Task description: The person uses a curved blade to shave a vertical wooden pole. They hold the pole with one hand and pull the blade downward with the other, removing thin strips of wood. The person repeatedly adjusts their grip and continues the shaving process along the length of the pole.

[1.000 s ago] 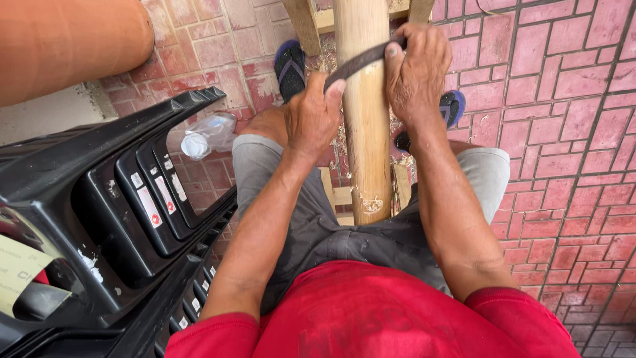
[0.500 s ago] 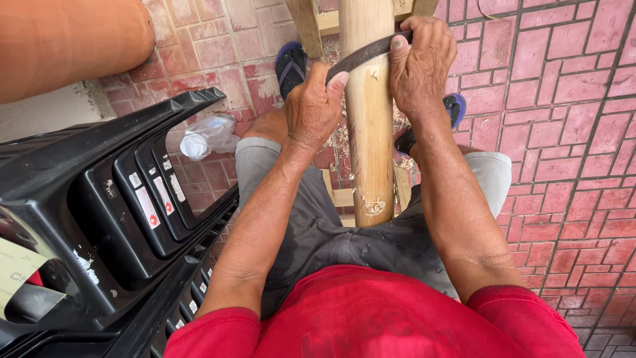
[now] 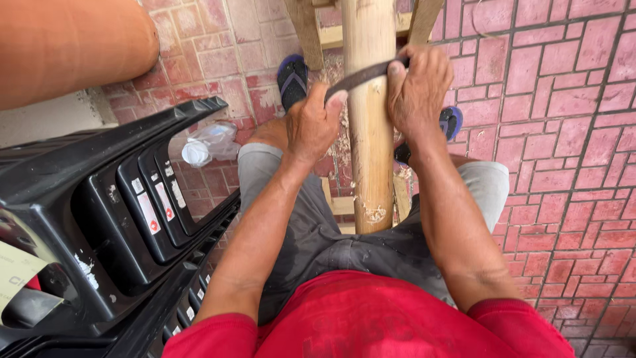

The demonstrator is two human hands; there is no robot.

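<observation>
Already, the pale round bamboo pole, propped between the knees, is largely scraped; shavings cling low. A curved dark blade is gripped by left hand and right hand, fingers closed.

small white and red stickers on stacked black crates, pale yellow label lower left

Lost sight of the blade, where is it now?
In the head view, top centre: the curved blade lies across the wooden pole, gripped by the left hand and right hand.
</observation>
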